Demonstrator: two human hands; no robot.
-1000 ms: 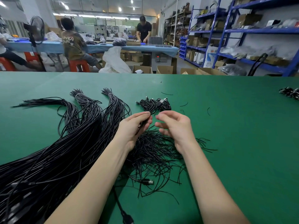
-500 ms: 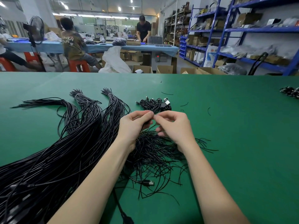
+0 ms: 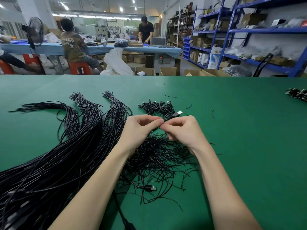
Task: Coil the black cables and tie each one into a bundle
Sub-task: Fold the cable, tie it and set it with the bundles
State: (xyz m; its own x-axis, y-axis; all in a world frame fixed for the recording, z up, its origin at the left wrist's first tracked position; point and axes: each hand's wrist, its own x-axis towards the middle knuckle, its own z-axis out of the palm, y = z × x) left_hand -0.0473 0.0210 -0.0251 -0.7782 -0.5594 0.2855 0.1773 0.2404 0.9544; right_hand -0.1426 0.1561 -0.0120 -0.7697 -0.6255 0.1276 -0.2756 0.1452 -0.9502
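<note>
Am wearing nothing on either forearm above green table (image 3: 249, 130); left hand (image 3: 139, 130), right hand (image 3: 184, 130) going bare, ringless.

The room is bright and evenly lit from overhead: ceiling lights (image 3: 121, 9) show as blown-out white spots and a long glowing strip across the far ceiling. The green table (image 3: 232, 130) takes the light softly, with a faint shadow beneath the forearms and thin pale highlights along the black cables (image 3: 49, 163). The middle of the view is sharp. Wide-angle distortion bends the blue shelving (image 3: 232, 39) at the right and stretches the lower corners. The far background and the right shelves look smeared and soft.
</note>
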